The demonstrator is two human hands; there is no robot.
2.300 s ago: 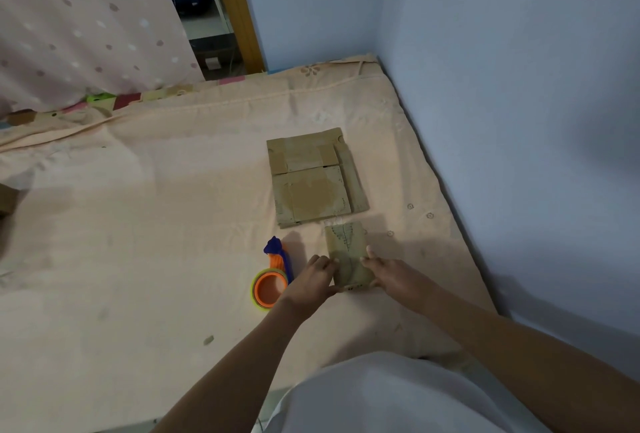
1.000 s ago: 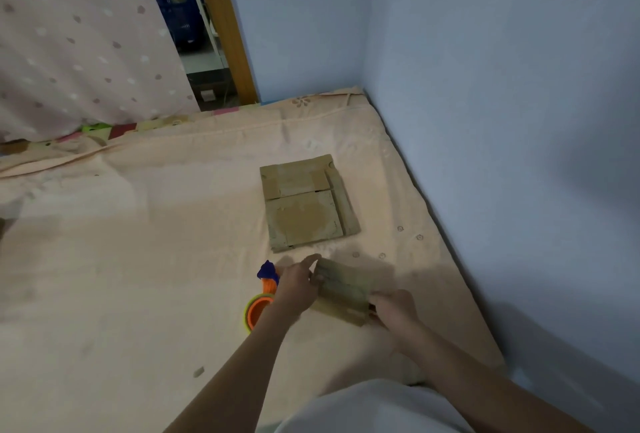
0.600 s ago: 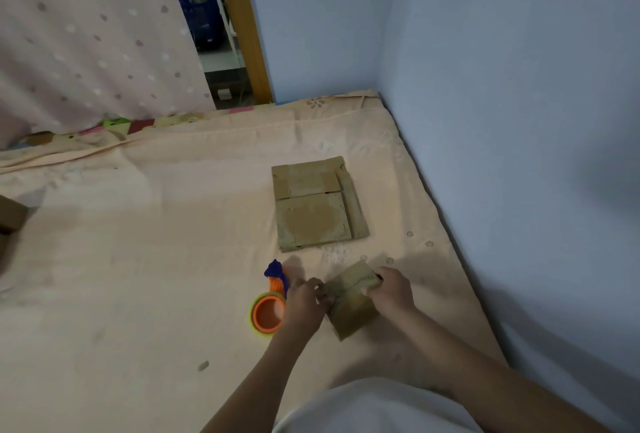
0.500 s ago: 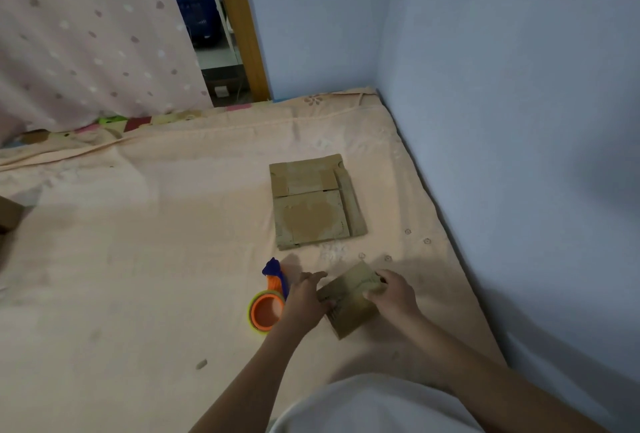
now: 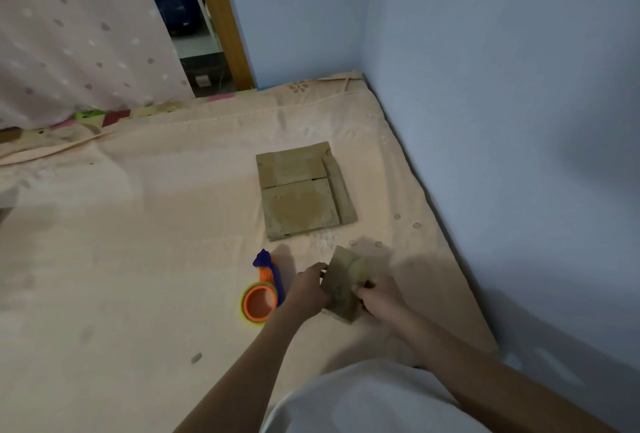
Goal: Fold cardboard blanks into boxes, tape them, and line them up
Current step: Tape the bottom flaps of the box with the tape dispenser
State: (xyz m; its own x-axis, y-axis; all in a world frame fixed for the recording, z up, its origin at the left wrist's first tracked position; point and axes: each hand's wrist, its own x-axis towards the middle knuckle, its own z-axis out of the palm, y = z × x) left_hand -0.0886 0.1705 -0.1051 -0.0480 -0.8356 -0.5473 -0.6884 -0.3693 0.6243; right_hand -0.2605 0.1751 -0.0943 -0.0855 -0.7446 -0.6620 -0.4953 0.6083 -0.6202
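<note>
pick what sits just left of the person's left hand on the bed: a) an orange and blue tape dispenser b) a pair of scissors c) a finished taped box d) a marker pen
a: the orange and blue tape dispenser lies on the sheet right beside the left hand, which together with the right hand grips the small cardboard blank.

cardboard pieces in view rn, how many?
2 that can be told apart. One small piece is held in both hands, left hand and right hand. One flat stack lies on the sheet beyond them; it may hold several blanks, count unclear.
</note>
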